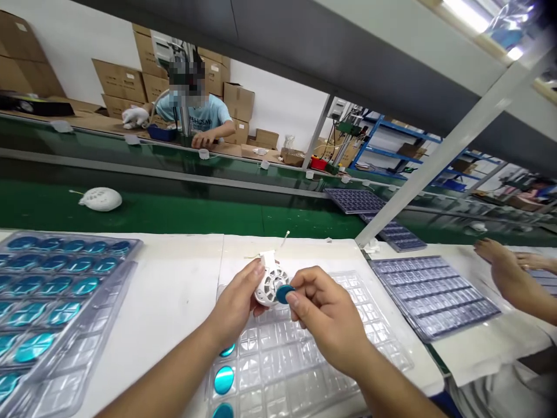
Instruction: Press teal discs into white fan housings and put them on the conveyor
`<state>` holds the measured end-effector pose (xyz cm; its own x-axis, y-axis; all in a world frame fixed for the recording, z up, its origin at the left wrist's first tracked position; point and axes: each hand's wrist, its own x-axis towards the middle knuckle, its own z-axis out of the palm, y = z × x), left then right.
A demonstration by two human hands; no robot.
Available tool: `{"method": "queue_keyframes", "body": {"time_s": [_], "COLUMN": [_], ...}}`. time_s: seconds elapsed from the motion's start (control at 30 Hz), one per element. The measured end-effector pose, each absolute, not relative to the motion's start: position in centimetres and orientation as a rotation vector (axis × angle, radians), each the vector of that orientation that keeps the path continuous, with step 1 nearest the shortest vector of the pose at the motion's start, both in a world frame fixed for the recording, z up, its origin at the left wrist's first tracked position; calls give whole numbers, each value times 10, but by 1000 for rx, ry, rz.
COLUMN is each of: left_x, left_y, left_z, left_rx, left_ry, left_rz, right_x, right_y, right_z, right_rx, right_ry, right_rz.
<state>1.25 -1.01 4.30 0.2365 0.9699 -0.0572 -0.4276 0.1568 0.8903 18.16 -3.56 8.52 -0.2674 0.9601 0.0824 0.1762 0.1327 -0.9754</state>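
Note:
In my left hand [239, 293] is a white round plastic housing [266, 290] with a slotted, fan-like face and a thin wire at its top. My right hand [324, 313] pinches a blue round disc [284, 294] between thumb and fingertips. The disc is close in front of the housing's right side; whether they touch I cannot tell. Below both hands lies a clear plastic tray [278, 371] with square pockets. Several shiny blue discs [224, 380] sit in its left column, one partly hidden by my left forearm.
Stacked trays of blue discs [32, 313] stand at the left. Another white housing [102, 199] lies on the green conveyor belt [209, 215]. Pocketed trays [435, 296] and a slanted white post [435, 157] are at right. A co-worker's hands [509, 273] show far right; another person [209, 113] sits opposite.

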Motion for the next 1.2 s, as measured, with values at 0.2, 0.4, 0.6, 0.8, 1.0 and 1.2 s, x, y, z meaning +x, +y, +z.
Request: {"method": "queue_keyframes", "body": {"time_s": [0.2,0.4,0.6,0.8,1.0,1.2], "left_x": [12,9,8,7,15,9], "left_y": [-14,-13,-17,-22,-33,-33], "left_z": [44,42,43,49,54,57], "left_rx": [949,987,1038,1056,986,855], "left_ry": [779,780,751,635,508,505], "left_rz": [1122,1097,1077,1057,1090,1165], "right_x": [174,175,176,175,153,136], "right_y": [-33,-33,-33,-29,-37,-36], "right_z": [79,73,75,66,52,50], "right_rx": [-1167,-1180,-1248,-1227,-762,-791], "right_ry": [-1606,-1638,-1689,-1516,-1369,-1420], "right_rz": [1133,1073,998,1105,1473,1168]}}
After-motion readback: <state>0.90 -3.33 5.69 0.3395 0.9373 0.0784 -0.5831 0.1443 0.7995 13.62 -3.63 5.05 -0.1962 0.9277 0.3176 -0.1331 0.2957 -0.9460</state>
